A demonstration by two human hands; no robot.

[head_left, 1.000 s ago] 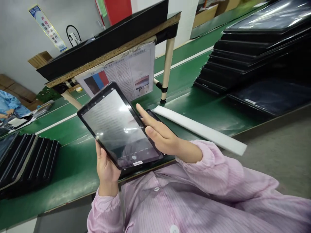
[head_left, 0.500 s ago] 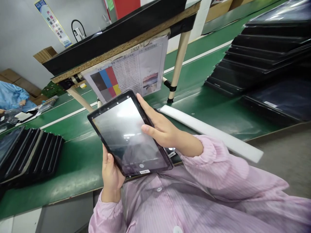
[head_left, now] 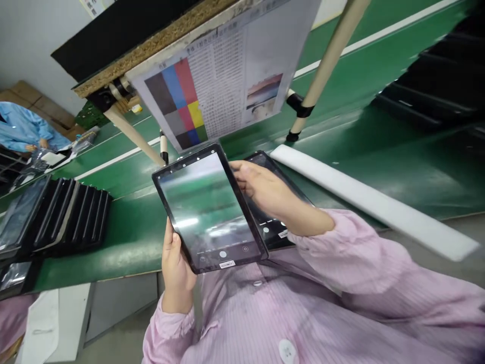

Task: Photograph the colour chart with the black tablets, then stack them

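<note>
A black tablet [head_left: 210, 202] is held tilted in front of my chest, its screen lit with a blurred green camera picture and a round shutter button low down. My left hand [head_left: 177, 268] grips its lower left edge, thumb at the front and the other fingers hidden behind. My right hand [head_left: 265, 189] is at the upper right edge, fingers bent, with the fingertips against or just behind the rim. Under my right hand a second tablet [head_left: 267, 217] with a lit screen lies on the green bench [head_left: 132, 222].
A white foam strip [head_left: 371, 202] lies to the right. Stacked black trays [head_left: 71, 217] stand at left, more dark trays [head_left: 428, 96] at right. A shelf on tube legs [head_left: 326, 65] carries a printed colour chart [head_left: 223, 76]. A person in blue [head_left: 26, 129] works at far left.
The tablet's screen has gone from a grey, reflection-like picture to a green one. My right thumb has left the screen and the hand has shifted right. The view has moved closer to the shelf.
</note>
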